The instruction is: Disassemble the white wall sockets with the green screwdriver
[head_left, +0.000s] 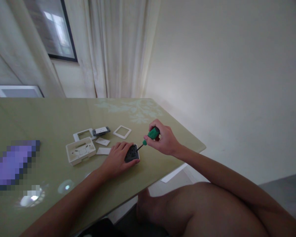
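Observation:
In my right hand (pixel 162 136) is a screwdriver (pixel 153 133) with a green and black handle, its shaft slanting down to the left. The tip meets the dark back of a small switch or socket module (pixel 132 153) with a white edge. My left hand (pixel 119 156) grips that module against the table, thumb along the near side and fingers over the far side. Left of it lie a white flat strip (pixel 103 151) and a small white plate (pixel 103 141). A white open mounting box (pixel 81 151) stands further left.
Behind the box are a white frame (pixel 82 134) and another module (pixel 101 131) with a white face. A square white frame (pixel 122 132) lies near the middle. A blurred purple object (pixel 13 163) is at left. The table's edge (pixel 177 164) runs along the right, near my leg.

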Demonstrator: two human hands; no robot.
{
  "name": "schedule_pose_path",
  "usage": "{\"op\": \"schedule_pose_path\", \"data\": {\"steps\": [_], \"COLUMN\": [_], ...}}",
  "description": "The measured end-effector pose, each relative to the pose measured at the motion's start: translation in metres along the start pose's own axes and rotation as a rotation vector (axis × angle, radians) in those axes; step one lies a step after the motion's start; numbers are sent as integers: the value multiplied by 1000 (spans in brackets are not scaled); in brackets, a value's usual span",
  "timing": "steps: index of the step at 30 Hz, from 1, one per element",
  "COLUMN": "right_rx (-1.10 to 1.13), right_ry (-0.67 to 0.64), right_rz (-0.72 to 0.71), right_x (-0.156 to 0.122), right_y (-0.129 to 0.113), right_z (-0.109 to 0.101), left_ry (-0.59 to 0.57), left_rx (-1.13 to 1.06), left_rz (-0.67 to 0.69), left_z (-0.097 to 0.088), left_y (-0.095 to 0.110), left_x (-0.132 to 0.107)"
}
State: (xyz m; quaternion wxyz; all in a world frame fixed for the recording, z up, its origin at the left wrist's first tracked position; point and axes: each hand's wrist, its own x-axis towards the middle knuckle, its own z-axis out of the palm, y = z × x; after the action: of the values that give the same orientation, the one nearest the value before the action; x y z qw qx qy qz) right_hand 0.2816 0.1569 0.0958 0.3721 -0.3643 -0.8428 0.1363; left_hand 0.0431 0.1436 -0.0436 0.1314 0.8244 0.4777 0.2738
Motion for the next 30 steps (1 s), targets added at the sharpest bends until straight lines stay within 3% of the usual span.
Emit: {"op": "schedule_pose_path", "data": {"steps": [4, 10, 15, 20, 26, 30], "right_rx": [-26, -263, -118, -126, -632, -412], "right_ry": [-24, -112, -294, -395, -257, -455], "right_rz": [24, 140, 48, 4, 247, 57], "right_x": [2, 19, 30, 36, 55, 60], "right_y": [-5, -23, -29, -35, -45, -47], "right_z": [-2, -8, -13, -18, -12, -17], "left_ry": [-6, -4, 20, -8, -8, -7], "left_rx": [-6, 23, 25, 65, 140, 123], "left_rz": [11, -4, 23, 44, 17, 17], "left_z": [-1, -1, 0, -4, -8, -7], "left_y": [1, 4, 3, 4, 10, 10], "left_x": [0, 0, 3, 5, 4, 4]}}
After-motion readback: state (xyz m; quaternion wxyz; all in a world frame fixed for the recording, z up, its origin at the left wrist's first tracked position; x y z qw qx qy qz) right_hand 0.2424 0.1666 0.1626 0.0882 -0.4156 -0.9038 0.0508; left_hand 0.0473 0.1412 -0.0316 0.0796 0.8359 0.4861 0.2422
